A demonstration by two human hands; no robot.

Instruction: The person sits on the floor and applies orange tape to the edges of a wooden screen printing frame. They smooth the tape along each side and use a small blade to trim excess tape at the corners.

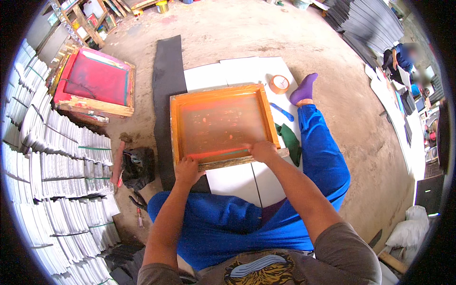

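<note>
The person sits on the floor with legs in blue trousers (313,156) on either side of an orange-framed printing screen (222,124), the landmark for everything here. The screen lies flat on white sheets (237,183) just beyond the knees.

The left hand (187,171) grips the near left corner of the frame, fingers curled over the wooden edge. The right hand (262,151) lies on the near rail toward the right corner, fingers bent down onto the inner edge; how firmly it presses cannot be told.

Both hands hold one side only, so the likely trouble is the frame pivoting or sliding on the smooth sheets, which would smear any wet colour under the mesh or shift the print out of register. The right fingertips sit close to the mesh and could mark it.

Right of the screen lie a dark green cloth (289,140) and a blue-handled tool (283,112), and at its far right corner a tape roll (279,83); a nudge from the purple-socked foot (304,89) could knock these onto the sheets.

Left of the screen runs a black strip (167,85), then a black bag (137,166), and farther left a red screen (95,80) beside stacked white bundles (52,161).
</note>
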